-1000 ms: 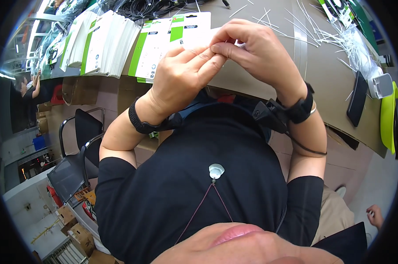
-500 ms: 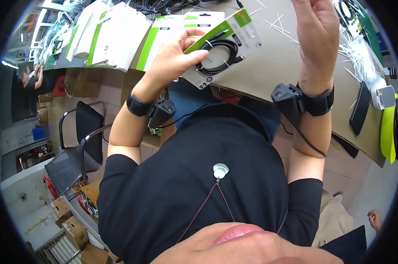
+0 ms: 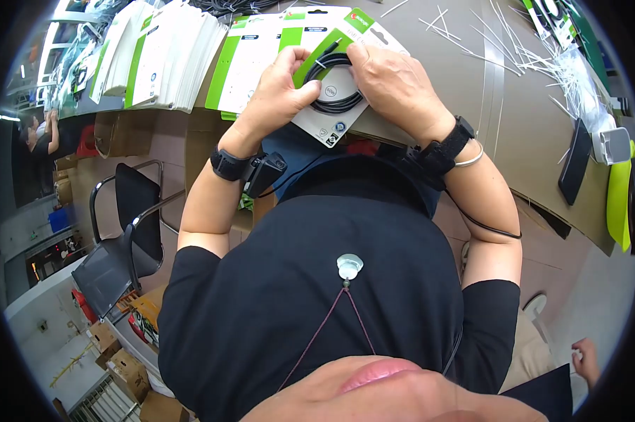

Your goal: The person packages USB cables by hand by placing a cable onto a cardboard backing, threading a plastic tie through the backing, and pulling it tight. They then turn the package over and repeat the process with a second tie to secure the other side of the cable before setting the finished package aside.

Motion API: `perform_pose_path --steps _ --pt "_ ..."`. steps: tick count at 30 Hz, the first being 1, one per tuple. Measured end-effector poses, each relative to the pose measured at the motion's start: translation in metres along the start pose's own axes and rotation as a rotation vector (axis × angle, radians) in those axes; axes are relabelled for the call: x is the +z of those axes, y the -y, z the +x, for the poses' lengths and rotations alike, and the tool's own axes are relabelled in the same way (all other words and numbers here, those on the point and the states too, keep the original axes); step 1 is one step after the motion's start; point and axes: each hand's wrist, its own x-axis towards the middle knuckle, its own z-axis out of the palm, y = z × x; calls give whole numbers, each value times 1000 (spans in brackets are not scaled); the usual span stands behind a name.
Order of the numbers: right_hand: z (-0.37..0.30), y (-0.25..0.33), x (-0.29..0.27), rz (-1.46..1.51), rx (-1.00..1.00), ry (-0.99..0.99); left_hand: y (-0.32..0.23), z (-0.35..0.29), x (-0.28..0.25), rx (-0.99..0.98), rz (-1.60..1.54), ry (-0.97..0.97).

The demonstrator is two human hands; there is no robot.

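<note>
Shows a tan, flat-topped counter (image 3: 517, 151) ahead, a black chair with curved tubular armrests (image 3: 138, 204) at left, pinkish floor tiles (image 3: 551, 261) below, brown cardboard boxes (image 3: 129, 374) lower left, a white strip light (image 3: 8, 117) far left.

Head-worn fisheye looks down the wearer's front

The view comes from the left of two wide lenses worn side by side on the head; it is upright and unmirrored. It faces steeply downward, close enough that the wearer's black shirt (image 3: 310, 295) fills the lower middle, while the bench (image 3: 528, 158) spans the top and upper right. The left hand (image 3: 279, 93) and right hand (image 3: 394, 81) appear above centre. The wide angle reaches sideways to a chair (image 3: 140, 204) at left. Edges curve toward the rim, and the corners fall to black.
</note>
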Motion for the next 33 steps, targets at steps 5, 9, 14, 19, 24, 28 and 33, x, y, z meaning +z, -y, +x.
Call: perform_pose_path --steps 5,9,14,19,24,28,33 --pt "4 -13 -1 -139 -191 3 6 2 1 128 140 -3" --pt "10 -39 -8 403 -122 78 0 1 1 -37 -143 21" --pt "15 -37 -14 335 -65 63 4 8 2 -93 -272 -3" --pt "20 -36 1 68 -395 -13 12 7 6 -67 -163 -60" --pt "27 -27 -1 88 -518 -30 14 5 9 -19 -53 -76" --pt "27 -21 1 -6 -456 4 14 9 6 -36 -62 -49" --pt "17 -29 11 143 -336 -126 14 5 4 85 94 -10"
